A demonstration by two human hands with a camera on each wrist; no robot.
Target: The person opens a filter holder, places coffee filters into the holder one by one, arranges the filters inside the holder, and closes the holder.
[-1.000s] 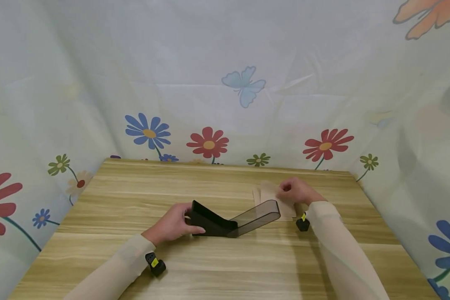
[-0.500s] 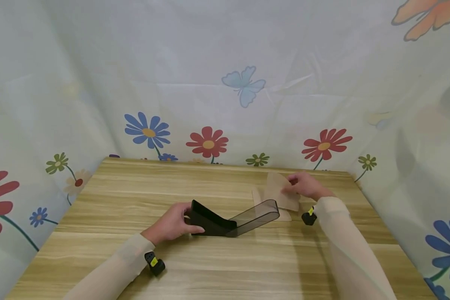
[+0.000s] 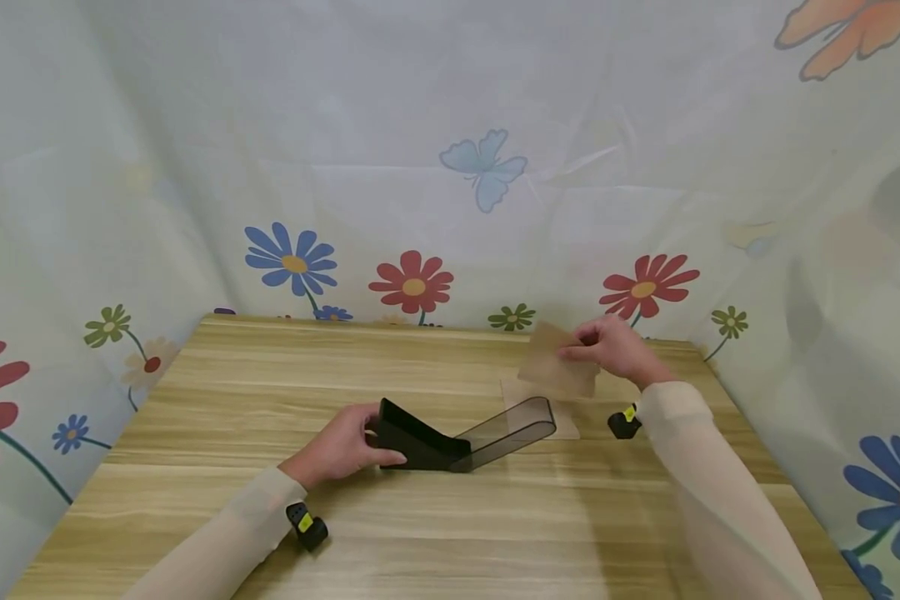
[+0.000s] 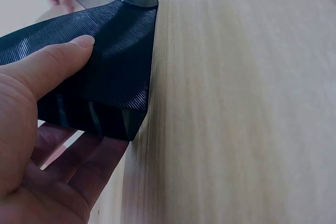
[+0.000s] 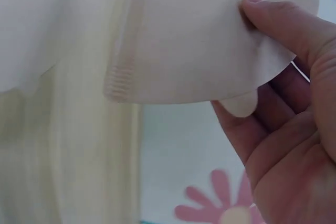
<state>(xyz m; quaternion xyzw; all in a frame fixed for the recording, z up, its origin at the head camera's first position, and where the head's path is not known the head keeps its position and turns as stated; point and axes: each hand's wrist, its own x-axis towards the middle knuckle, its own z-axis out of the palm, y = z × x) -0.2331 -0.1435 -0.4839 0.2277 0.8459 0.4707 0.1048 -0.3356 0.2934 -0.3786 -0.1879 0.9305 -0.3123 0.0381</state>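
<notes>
My left hand (image 3: 343, 447) grips the end of a black ridged box (image 3: 418, 443) on the table, thumb on its side and fingers under its end in the left wrist view. The box's smoky see-through lid (image 3: 504, 429) is swung out to the right on a hinge. Over the far right of the table, my right hand (image 3: 621, 350) pinches a tan paper coffee filter (image 5: 178, 51) with a crimped seam, thumb on its face. A small tab of paper shows below its edge in the right wrist view. More filter paper (image 3: 566, 427) lies on the table, partly behind the lid.
The wood-grain table (image 3: 420, 533) ends at the back against a white curtain (image 3: 390, 167) printed with flowers and butterflies. The curtain also hangs along both sides. A small black camera (image 3: 624, 423) is strapped at each wrist.
My right hand has lifted the coffee filter off the paper on the table and carried it up and away toward the back. The left hand and the box have stayed in place.
</notes>
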